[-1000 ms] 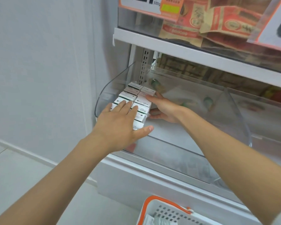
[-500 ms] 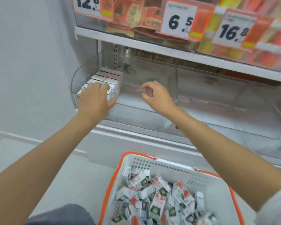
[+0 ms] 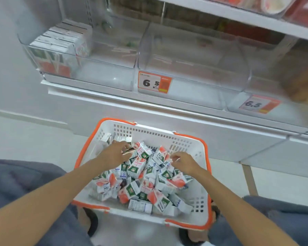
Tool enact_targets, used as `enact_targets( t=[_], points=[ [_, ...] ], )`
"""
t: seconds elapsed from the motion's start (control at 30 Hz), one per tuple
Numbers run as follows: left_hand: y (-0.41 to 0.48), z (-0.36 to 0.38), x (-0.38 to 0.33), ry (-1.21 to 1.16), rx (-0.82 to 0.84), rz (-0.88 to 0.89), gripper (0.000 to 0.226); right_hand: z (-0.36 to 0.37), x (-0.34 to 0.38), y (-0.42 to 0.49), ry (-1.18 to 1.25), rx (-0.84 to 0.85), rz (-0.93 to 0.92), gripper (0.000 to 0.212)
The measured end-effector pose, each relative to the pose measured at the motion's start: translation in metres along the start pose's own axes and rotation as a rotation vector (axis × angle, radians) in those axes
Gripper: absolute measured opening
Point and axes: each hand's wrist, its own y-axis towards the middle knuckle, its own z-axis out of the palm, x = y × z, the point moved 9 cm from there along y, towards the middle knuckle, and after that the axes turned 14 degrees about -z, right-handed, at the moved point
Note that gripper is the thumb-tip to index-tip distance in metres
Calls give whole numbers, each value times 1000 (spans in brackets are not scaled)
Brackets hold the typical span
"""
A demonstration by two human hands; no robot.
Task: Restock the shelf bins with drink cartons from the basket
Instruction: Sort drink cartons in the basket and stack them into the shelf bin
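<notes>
You've dropped both hands from bin [image 3: 110,73] to basket [image 3: 149,133]: left hand [image 3: 114,154] spread on cartons [image 3: 137,168], right hand [image 3: 184,162] curled (grip unclear).

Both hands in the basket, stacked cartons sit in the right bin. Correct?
One error: the stacked cartons sit in the left bin, not the right one, as the head view shows. The rest holds: the left hand and right hand are both in the basket.
</notes>
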Motion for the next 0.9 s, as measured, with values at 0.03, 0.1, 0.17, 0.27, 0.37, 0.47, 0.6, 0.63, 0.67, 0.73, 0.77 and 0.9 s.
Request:
enact_targets(
  t=[0.03,0.1,0.17,0.27,0.37,0.47,0.6,0.63,0.67,0.73,0.77,0.9],
  points=[
    [2,11,6,22,33,-10,28,12,-15,-5,6,63,28,27],
    [6,27,12,19,77,-26,28,39,-27,-10,22,230,48,41],
    [10,36,13,0,103,-38,25,67,-26,-11,-17,372,34,58],
    [12,49,10,24,144,-18,21,93,-26,-13,-292,429,-11,84],
    [11,57,7,44,170,10,25,97,-29,-16,-399,431,-46,85],
    [8,59,10,26,181,12,28,97,-23,-19,-383,443,-89,77],
    [4,57,11,-49,172,-11,27,73,-12,-18,-118,211,-22,55],
    [4,57,8,-98,171,-16,29,58,-7,-16,20,98,23,50],
    [2,58,3,-164,191,-23,37,43,0,-11,148,-10,50,49],
    [-5,67,-14,-337,329,-47,67,18,22,4,308,-92,26,50],
    [-8,74,-21,-443,416,-78,79,16,36,12,423,-30,-12,49],
    [-1,85,-12,-728,451,-269,57,18,49,17,540,183,-46,52]
  ],
)
